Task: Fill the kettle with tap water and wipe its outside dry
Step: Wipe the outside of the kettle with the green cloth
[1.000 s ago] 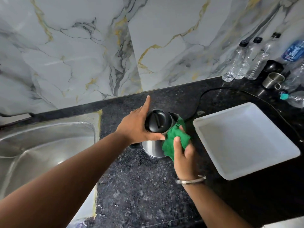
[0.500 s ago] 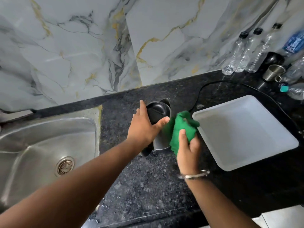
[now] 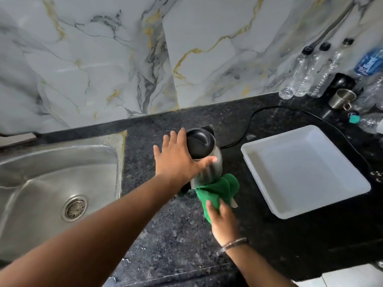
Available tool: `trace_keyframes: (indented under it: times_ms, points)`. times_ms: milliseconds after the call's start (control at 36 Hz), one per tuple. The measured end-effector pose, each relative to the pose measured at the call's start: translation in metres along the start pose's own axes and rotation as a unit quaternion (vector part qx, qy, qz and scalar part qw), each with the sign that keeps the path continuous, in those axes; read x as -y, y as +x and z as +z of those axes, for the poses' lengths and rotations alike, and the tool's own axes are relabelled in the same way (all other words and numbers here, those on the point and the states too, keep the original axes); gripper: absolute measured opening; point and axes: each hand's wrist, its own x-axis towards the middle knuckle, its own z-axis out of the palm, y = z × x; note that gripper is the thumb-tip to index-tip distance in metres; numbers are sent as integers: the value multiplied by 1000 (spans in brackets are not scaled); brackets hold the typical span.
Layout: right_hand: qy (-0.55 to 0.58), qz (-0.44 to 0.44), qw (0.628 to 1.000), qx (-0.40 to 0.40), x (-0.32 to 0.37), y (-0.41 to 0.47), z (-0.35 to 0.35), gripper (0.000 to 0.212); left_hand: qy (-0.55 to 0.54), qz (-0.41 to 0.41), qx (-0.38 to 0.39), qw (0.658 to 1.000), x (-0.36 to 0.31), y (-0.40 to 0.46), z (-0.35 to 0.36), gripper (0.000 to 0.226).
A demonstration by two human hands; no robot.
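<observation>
White tray on black counter, clear bottles against marble wall, metal cup, black cord

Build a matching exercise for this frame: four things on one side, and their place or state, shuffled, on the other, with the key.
Things:
1. kettle
2. green cloth
3. white tray
4. steel cup

Places or states:
A. lies bare to the right of the kettle
B. gripped near the lid by the left hand
C. pressed to the kettle's lower side by the right hand
D. stands by the plastic bottles at the wall

Pairs: 1-B, 2-C, 3-A, 4-D
</observation>
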Motion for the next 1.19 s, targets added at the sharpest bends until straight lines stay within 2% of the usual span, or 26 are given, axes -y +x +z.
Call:
trace_keyframes:
  times_ms: [83,194,250,306,361,417,500,556,667,750,806,889,944,1028,1083,1194]
  points:
    - [80,79,991,-72,24,15,-64,24,20,55,16,998,11,9,-6,132]
    - [131,87,983,-93,90,32,-127,18,15,138,73,988,31,27,-17,146]
    - [97,47,990,-87,130,41,-145,17,28,164,91,982,35,33,-19,149]
    - [47,-28,998,-29,161,51,-151,18,28,175,101,979,35,36,-20,144]
    - [-62,-116,991,34,186,62,-144,15,27,185,104,977,36,38,-21,141]
    - [-222,-216,947,81,201,77,-127,8,28,190,104,976,38,38,-20,141]
    - [-451,-337,812,155,209,99,-98,27,32,191,100,976,38,39,-18,142]
    - [-529,-352,750,186,208,106,-86,33,30,184,97,978,37,38,-16,143]
    - [-565,-395,696,201,206,110,-82,35,24,167,96,981,36,37,-16,141]
    - [-590,-403,662,227,200,111,-80,51,19,147,102,984,32,35,-18,139]
    - [-592,-426,645,228,194,111,-75,49,17,135,104,985,31,33,-19,139]
    - [-573,-460,642,222,185,112,-68,37,15,123,99,987,31,32,-18,143]
    - [-547,-471,653,229,183,115,-67,34,15,119,99,988,32,34,-18,149]
    - [-489,-435,712,253,188,122,-65,27,11,111,101,989,32,34,-16,157]
    - [-467,-409,737,268,193,126,-64,25,13,107,100,989,32,34,-16,158]
    - [-488,-363,727,318,209,129,-63,23,15,101,99,990,31,32,-17,157]
